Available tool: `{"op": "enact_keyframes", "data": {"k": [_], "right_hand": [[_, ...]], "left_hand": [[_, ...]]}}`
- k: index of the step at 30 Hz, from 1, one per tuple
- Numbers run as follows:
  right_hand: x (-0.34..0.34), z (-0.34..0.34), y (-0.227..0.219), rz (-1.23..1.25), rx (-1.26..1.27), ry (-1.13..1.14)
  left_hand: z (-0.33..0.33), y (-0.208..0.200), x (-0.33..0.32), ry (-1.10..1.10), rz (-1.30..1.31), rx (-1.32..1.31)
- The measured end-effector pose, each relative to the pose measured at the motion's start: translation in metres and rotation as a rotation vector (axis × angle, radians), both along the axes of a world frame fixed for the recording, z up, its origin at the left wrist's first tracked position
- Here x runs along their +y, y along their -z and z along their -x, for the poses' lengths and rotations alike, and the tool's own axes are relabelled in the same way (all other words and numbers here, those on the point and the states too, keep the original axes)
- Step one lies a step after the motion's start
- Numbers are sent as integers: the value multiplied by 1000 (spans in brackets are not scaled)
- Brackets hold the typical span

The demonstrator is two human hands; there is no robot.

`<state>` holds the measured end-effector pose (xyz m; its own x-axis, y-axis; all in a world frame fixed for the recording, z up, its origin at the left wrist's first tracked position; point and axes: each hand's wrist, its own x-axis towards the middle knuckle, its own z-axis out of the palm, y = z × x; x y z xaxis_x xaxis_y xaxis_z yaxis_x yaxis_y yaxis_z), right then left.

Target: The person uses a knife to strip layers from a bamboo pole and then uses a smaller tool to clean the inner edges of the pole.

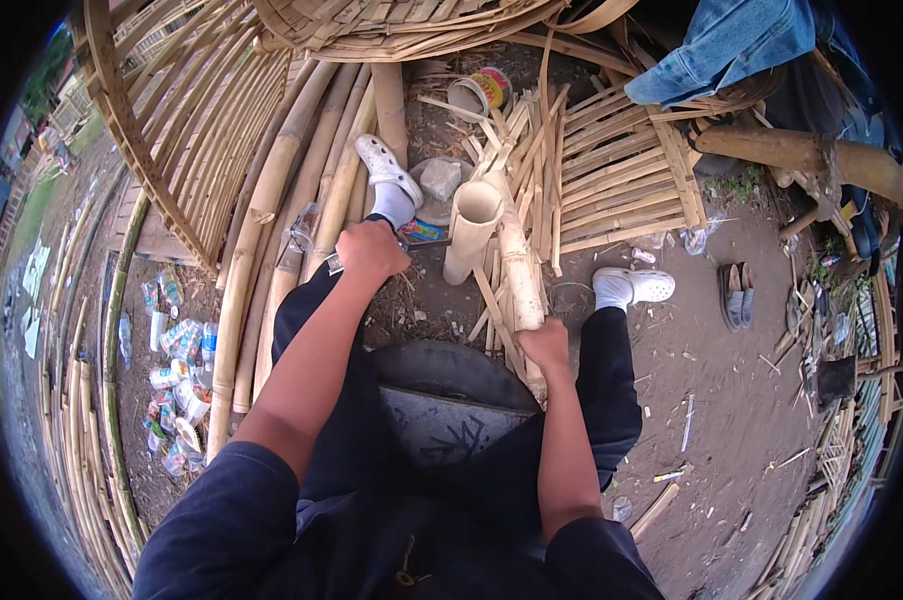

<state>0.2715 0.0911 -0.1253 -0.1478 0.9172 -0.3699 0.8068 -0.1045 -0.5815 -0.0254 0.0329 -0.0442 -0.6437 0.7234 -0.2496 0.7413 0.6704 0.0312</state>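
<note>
My right hand [545, 346] is closed around the near part of a pale bamboo pole [518, 262], which points away from me between my legs. Just left of the pole stands a short bamboo tube [469, 240] with its open end up. My left hand [374, 250] makes a fist above my left leg, near the white clog [384, 168]. A thin dark strip shows beside that fist, toward the tube; what the fingers hold is hidden. Split bamboo strips [542, 150] lie beyond the pole.
Long bamboo poles [272, 190] run along my left, beside a slatted bamboo panel [177, 130]. Another slatted panel [627, 175] lies ahead right. A grey stone [440, 180] and a tin can [480, 93] sit ahead. Plastic litter [184, 375] lies left; dark shoes [737, 296] stand right.
</note>
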Motion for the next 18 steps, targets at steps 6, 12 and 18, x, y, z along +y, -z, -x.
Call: {"op": "enact_keyframes", "data": {"k": [6, 12, 18], "right_hand": [[-10, -11, 20, 56, 122, 44], [-12, -27, -79, -516, 646, 2], [-17, -28, -143, -1079, 1297, -44]], "left_hand": [[-10, -11, 11, -24, 35, -11], [3, -15, 1, -20, 68, -23], [22, -15, -8, -45, 14, -78]]}}
